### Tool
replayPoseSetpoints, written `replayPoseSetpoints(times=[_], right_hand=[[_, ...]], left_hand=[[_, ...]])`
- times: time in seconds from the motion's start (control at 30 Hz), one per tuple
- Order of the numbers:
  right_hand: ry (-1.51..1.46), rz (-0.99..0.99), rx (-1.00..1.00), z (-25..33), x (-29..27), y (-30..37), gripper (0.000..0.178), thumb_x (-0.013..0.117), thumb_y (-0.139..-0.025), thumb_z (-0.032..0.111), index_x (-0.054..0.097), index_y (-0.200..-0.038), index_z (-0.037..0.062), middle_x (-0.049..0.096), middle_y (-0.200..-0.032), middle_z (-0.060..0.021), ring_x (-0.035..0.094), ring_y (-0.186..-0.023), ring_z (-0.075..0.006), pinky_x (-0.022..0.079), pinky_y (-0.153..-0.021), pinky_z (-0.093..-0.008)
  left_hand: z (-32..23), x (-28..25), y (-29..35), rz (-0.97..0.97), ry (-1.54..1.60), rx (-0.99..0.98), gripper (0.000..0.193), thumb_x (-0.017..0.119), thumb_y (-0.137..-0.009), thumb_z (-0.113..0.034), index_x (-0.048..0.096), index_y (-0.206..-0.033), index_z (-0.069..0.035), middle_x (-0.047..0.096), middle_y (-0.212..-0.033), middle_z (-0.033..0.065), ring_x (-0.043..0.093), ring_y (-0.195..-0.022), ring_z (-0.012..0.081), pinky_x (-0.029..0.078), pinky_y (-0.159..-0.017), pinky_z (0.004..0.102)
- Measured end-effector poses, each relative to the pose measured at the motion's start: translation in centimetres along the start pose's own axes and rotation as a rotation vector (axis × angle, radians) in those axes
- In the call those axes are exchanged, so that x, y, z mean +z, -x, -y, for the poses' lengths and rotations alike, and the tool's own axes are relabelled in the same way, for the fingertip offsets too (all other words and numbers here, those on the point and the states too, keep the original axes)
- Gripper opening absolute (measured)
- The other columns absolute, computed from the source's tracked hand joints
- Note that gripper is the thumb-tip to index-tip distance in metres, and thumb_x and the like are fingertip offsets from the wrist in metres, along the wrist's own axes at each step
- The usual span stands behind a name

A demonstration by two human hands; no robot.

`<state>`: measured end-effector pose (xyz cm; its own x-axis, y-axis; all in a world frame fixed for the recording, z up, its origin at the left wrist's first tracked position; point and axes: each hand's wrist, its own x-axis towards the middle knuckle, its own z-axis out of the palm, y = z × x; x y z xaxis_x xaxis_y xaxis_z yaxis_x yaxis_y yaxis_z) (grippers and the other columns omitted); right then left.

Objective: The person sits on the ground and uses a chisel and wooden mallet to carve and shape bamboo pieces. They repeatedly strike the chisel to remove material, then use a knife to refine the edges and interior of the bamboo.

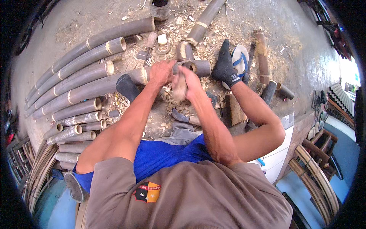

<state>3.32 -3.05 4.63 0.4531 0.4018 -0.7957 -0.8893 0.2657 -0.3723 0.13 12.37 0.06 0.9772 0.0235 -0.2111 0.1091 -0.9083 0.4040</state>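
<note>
My left hand [163, 71] is closed over the end part of a long grey-brown bamboo pole [87, 89], which runs in from the left and lies across my sock-covered left foot [127, 87]. Close beside it, my right hand [191, 84] is bent at the pole's end, its fingers curled round a tan, motion-smeared thing [179, 91] whose kind I cannot make out. Just beyond the hands, short bamboo pieces [201, 68] lie on the floor. A curved blade with a wooden handle [183, 116] rests between my legs.
More bamboo poles [82, 65] and shorter cut lengths [78, 118] lie at the left. A tape roll [163, 48], a wooden-handled tool [151, 40] and a dark bucket [160, 10] stand or lie ahead. A flip-flop [240, 61] sits by my right foot. Shavings cover the floor.
</note>
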Motion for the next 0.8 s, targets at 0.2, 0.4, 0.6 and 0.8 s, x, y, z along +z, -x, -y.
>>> replayPoseSetpoints(times=[0.2, 0.4, 0.6, 0.8], right_hand=[[1.544, -0.146, -0.600, 3.4, -8.7, 3.3, 0.047, 0.067, -0.091, 0.038, 0.064, -0.117, -0.0016, 0.070, -0.098, -0.0303, 0.069, -0.095, -0.0452, 0.053, -0.085, -0.0518], [1.876, 0.163, -0.418, 10.9, -6.9, 2.4, 0.045, 0.068, -0.087, 0.036, 0.068, -0.111, -0.0025, 0.070, -0.092, -0.0305, 0.069, -0.093, -0.0477, 0.054, -0.084, -0.0532], [2.207, 0.379, -0.269, 14.2, -2.6, 0.1, 0.039, 0.066, -0.085, 0.034, 0.072, -0.102, -0.0009, 0.072, -0.094, -0.0279, 0.072, -0.090, -0.0432, 0.057, -0.080, -0.0510], [2.305, 0.382, -0.309, 13.9, -1.0, -0.4, 0.037, 0.062, -0.087, 0.036, 0.073, -0.105, 0.0051, 0.073, -0.099, -0.0259, 0.072, -0.094, -0.0433, 0.058, -0.081, -0.0509]], left_hand=[[-4.2, -2.2, -1.5, 0.114, 0.014, -0.227, 0.106, 0.063, -0.063, -0.093, 0.069, -0.118, -0.002, 0.074, -0.108, 0.0180, 0.070, -0.104, 0.0341, 0.047, -0.096, 0.0505], [-5.7, -1.6, -1.7, -0.031, 0.023, -0.302, 0.100, 0.060, -0.066, -0.093, 0.074, -0.102, -0.001, 0.075, -0.095, 0.0175, 0.072, -0.094, 0.0311, 0.047, -0.088, 0.0458], [-5.1, 0.0, -1.8, -0.114, 0.029, -0.303, 0.089, 0.059, -0.072, -0.088, 0.076, -0.090, -0.003, 0.075, -0.091, 0.0150, 0.071, -0.092, 0.0303, 0.047, -0.086, 0.0460], [-4.1, 0.5, -1.3, -0.092, 0.002, -0.169, 0.088, 0.065, -0.071, -0.084, 0.071, -0.107, -0.004, 0.074, -0.097, 0.0172, 0.071, -0.096, 0.0332, 0.049, -0.090, 0.0478]])
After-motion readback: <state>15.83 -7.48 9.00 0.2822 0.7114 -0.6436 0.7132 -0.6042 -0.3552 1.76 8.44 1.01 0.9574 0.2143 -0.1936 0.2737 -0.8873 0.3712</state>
